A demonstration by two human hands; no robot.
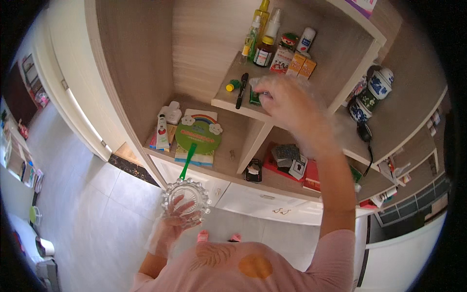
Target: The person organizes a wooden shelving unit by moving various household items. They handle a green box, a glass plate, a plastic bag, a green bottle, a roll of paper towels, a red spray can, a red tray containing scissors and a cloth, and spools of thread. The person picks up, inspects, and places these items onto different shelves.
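Observation:
My left hand (177, 221), in a clear plastic glove, supports a clear glass dish (187, 196) with a beaded rim from below; its fingers show through the glass. My right hand (287, 100), also in a thin clear glove, reaches over the raised shelf with fingers curled. A small dark green item (254, 96) lies at its fingertips, partly covered; whether the fingers grip it or something else is hidden. Just left of it lie a black pen (242, 91) and a small green thing with a yellow cap (233, 85).
Behind my right hand stand a brown pill bottle (263, 52), spray bottles (252, 36) and small orange boxes (300, 65). On the lower left shelf lie a green round fan (198, 135) and a white tube (162, 131). Blue-and-white jars (380, 82) stand at right.

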